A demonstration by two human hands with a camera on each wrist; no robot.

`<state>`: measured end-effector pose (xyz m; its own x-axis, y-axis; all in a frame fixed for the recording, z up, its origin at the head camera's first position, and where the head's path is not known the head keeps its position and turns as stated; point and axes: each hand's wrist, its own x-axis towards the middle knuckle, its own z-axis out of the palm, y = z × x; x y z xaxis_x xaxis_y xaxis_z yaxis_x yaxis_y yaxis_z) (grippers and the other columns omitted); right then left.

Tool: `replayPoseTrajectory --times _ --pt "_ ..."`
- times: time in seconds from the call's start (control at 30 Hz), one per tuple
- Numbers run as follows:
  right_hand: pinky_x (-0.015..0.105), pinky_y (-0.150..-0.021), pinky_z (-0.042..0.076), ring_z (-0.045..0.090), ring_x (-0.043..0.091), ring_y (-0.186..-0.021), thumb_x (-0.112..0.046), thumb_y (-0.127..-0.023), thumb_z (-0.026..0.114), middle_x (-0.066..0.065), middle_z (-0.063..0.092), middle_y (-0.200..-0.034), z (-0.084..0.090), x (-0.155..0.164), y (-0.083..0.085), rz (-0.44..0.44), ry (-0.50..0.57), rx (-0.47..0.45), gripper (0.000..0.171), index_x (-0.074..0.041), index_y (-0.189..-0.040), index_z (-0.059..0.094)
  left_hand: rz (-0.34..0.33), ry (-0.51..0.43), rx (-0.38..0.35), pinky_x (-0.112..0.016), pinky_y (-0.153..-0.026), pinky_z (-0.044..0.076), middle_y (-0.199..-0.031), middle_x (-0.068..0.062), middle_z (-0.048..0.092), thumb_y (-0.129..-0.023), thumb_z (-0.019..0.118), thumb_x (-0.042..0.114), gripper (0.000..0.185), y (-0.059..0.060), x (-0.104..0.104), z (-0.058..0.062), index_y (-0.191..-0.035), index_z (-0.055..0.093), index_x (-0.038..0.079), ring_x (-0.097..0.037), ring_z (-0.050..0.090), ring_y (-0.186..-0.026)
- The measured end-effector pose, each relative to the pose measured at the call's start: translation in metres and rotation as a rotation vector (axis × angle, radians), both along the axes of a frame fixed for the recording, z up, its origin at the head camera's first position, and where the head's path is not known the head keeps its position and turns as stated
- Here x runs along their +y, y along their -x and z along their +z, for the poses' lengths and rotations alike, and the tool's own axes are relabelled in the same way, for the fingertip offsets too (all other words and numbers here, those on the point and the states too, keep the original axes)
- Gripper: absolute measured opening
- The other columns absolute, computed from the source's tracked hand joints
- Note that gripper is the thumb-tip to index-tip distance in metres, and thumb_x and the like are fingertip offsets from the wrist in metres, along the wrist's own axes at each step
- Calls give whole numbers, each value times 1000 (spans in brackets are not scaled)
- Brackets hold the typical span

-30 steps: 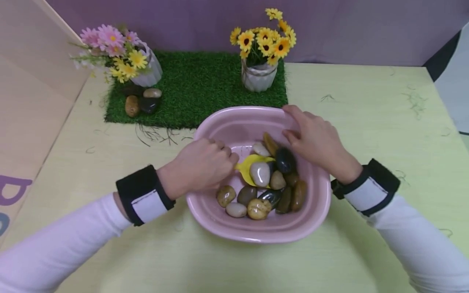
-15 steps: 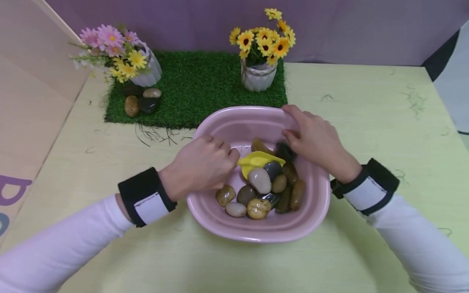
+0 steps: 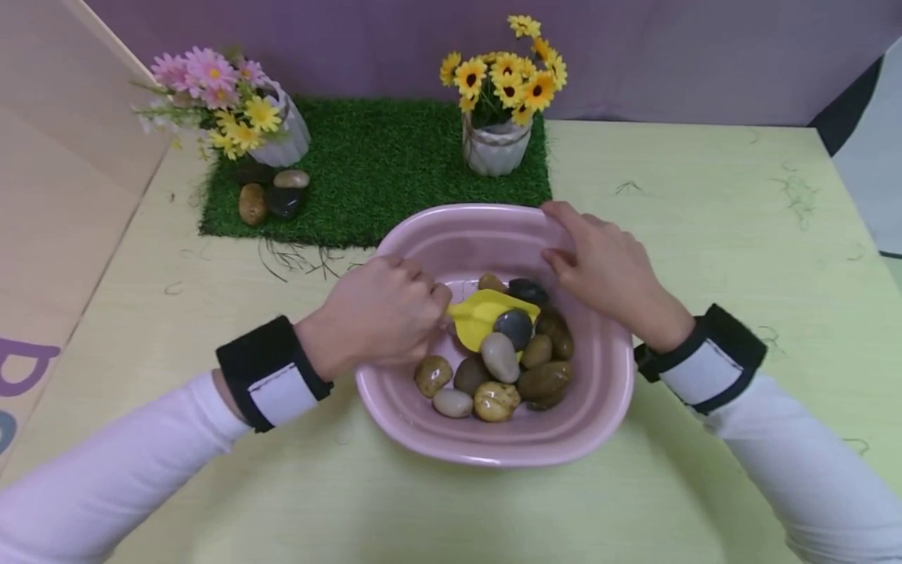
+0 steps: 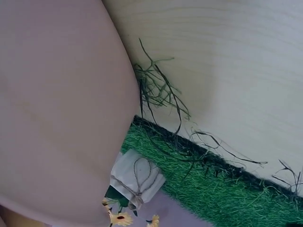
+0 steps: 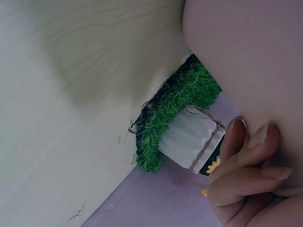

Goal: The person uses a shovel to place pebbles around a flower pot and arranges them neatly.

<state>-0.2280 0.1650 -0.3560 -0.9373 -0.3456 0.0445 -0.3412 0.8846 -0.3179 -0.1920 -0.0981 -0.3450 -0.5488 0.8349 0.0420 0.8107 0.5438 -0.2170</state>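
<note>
My left hand point(image 3: 380, 313) reaches over the left rim of a pink basin point(image 3: 493, 456) and grips a yellow shovel point(image 3: 468, 319), whose handle is hidden in the fist. The shovel's blade lies among several smooth stones in the basin. A dark grey stone point(image 3: 514, 327) rests on the blade, with a pale stone point(image 3: 500, 357) at its lower edge. At the basin's far right, my right hand point(image 3: 606, 270) grips the rim, thumb inside. In the right wrist view its curled fingers point(image 5: 246, 184) lie against the outer wall.
Behind the basin lies an artificial grass mat point(image 3: 380, 168). On it stand a pot of yellow flowers point(image 3: 496, 149) and a tilted pot of pink and yellow flowers point(image 3: 285, 133), with several stones point(image 3: 285, 202) in front. Loose grass strands point(image 3: 303, 258) lie on the table point(image 3: 733, 235).
The shovel's blade has shifted among the stones and now bears the dark grey stone. The pale stone has slid off toward the front, and other stones have rolled. My right hand stays on the rim.
</note>
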Motion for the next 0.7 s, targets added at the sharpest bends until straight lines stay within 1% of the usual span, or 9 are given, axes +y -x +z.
replayPoseTrajectory --times 0.2,0.37,0.53,0.7 --pt "33 -45 41 57 28 -64 -19 -91 58 20 63 -100 0 0 0 4 3 8 51 -10 -138 41 -6 2 -38 -32 -55 47 -59 1 51 -89 54 33 28 2 -3 1 -72 61 12 -16 48 -53" --pt "33 -45 41 57 28 -64 -19 -91 58 20 63 -100 -1 0 0 4 4 9 51 -10 -138 41 -17 2 -66 -30 -51 42 -54 4 44 -88 56 35 30 4 -4 0 -65 56 14 -14 43 -50" --pt "34 -46 42 58 29 -67 -19 -91 58 21 63 -102 0 0 0 2 1 -2 51 -10 -139 41 -72 -23 -95 -29 -49 39 -52 6 42 -87 57 40 34 6 -3 -2 -61 53 18 -12 42 -48" --pt "35 -47 43 58 29 -68 -19 -91 58 21 63 -102 1 -1 0 -3 -1 -10 52 -10 -139 40 -137 -41 -148 -28 -48 39 -52 8 43 -89 57 42 36 8 -2 -2 -61 53 20 -11 44 -49"
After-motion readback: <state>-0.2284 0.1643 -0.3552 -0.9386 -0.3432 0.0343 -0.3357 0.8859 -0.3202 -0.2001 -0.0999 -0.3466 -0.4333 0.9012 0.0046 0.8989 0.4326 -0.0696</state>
